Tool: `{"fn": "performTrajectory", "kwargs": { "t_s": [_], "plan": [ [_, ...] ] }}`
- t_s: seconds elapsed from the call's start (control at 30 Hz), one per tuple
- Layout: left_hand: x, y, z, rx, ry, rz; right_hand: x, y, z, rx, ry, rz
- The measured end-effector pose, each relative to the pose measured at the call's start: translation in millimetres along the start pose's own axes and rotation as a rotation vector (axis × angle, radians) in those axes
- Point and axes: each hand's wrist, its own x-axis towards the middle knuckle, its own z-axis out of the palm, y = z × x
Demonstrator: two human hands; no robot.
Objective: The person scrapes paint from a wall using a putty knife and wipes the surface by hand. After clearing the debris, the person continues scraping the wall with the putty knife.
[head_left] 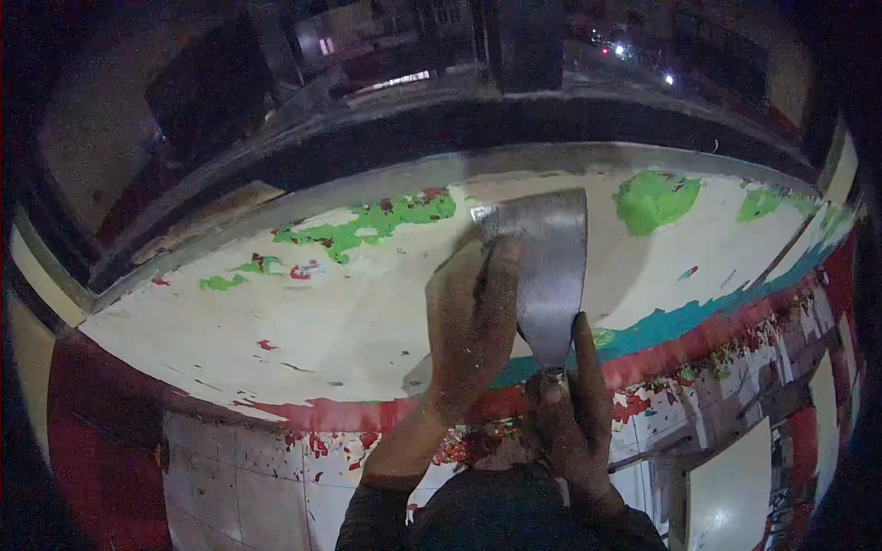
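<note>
A wide metal scraper (pixel 553 262) is held up over a pale sill with peeling paint (pixel 340 303), its broad blade edge pointing away from me. My right hand (pixel 574 413) is closed round the scraper's handle, below the blade. My left hand (pixel 473 317) is at the left side of the blade, its fingers closed near the upper left corner. A small whitish piece (pixel 481 213) shows at that corner beside the fingertips; I cannot make out whether the hand grips it or the blade. Green patches (pixel 657 200) and red flecks mark the sill.
Beyond the sill runs a dark window frame (pixel 496 124), with lights outside the glass. A red band (pixel 358 415) edges the sill on my side. Red paint chips (pixel 634 404) are scattered below it. A pale panel (pixel 730 487) stands at the lower right.
</note>
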Motion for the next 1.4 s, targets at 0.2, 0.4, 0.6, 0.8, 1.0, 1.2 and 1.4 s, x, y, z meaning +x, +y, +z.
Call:
{"fn": "performTrajectory", "kwargs": {
  "t_s": [0.2,0.4,0.6,0.8,1.0,1.2,1.4],
  "plan": [
    [6,12,-11,0.065,-0.138,-0.189,6,1,5,0.003,-0.012,-0.062],
    [0,5,2,-0.037,-0.001,-0.132,1,15,-3,-0.035,0.015,-0.031],
    [5,5,-2,-0.007,-0.045,-0.122,5,8,0,-0.07,0.018,-0.055],
    [0,5,-5,-0.025,-0.038,-0.11,7,11,-2,-0.055,-0.009,-0.042],
    [-17,-15,-12,-0.021,-0.137,-0.13,1,31,-3,-0.103,-0.022,-0.138],
    [-4,0,-20,-0.137,-0.134,-0.336,0,18,3,-0.082,-0.056,0.018],
    [-17,-15,-17,-0.045,-0.119,-0.167,3,24,9,-0.084,-0.001,-0.058]
  ]
}}
